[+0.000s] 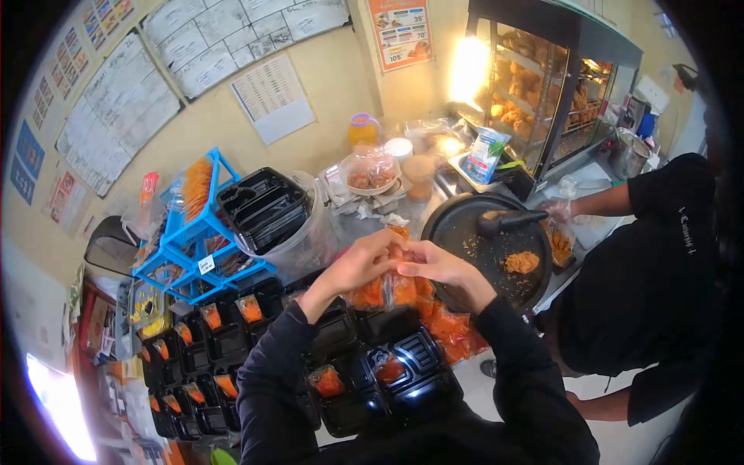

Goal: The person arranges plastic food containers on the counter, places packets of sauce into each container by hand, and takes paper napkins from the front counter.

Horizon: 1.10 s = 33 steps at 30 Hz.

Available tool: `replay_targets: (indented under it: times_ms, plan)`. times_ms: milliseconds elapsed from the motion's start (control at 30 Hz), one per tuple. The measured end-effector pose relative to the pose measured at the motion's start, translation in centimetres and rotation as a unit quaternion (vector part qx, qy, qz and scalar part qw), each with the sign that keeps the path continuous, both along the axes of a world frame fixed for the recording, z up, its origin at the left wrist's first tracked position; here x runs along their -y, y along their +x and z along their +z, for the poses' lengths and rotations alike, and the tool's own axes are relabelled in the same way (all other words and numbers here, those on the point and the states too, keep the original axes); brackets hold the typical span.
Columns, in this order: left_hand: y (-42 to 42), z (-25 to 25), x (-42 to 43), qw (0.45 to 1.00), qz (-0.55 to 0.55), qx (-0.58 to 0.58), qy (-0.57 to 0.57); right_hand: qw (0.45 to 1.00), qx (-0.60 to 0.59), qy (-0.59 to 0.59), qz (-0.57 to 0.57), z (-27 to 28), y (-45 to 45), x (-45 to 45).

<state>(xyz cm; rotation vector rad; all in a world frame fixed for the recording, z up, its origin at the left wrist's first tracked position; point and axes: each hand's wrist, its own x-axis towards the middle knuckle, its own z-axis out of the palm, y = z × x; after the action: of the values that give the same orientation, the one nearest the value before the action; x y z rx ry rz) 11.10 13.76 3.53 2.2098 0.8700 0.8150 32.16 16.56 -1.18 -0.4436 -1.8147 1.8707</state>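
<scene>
My left hand (pixel 358 267) and my right hand (pixel 443 267) meet at the middle of the view, fingertips together above a pile of small orange-red sachets (pixel 403 288). Fingers of both hands are bent and closed; whatever is pinched between them is too small to make out. More sachets (pixel 453 329) lie below my right hand. Black compartment trays (pixel 341 415) stand in front of me, and some hold one orange sachet (pixel 327 381) each. Further rows of such trays (pixel 213 341) extend to the left.
A co-worker's gloved hand (pixel 559 211) holds a dark pestle (pixel 511 222) over a large black mortar (pixel 465 232) at right. Behind are a clear tub (pixel 314 240) with stacked trays, a blue rack (pixel 194 232), a bowl (pixel 368 177) and a lit food cabinet (pixel 531 85).
</scene>
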Motion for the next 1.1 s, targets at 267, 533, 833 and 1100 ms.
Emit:
replay_targets:
  times_ms: [267,533,833,1100]
  plan:
    - [3.7,1.7,7.2,0.994,-0.029,-0.042,-0.098,0.951,0.063,0.24,-0.183,3.4,5.0,8.9]
    - [4.9,3.0,14.3,0.985,-0.052,-0.165,0.01,0.911,0.245,0.322,-0.079,6.9,6.0,16.4]
    - [5.3,-2.8,24.6,0.977,0.009,-0.049,0.207,1.0,0.018,0.022,0.001,-0.4,6.3,24.2]
    - [5.0,-6.1,27.3,0.996,0.063,0.016,0.058,0.99,0.121,-0.075,0.016,-0.9,6.6,25.9]
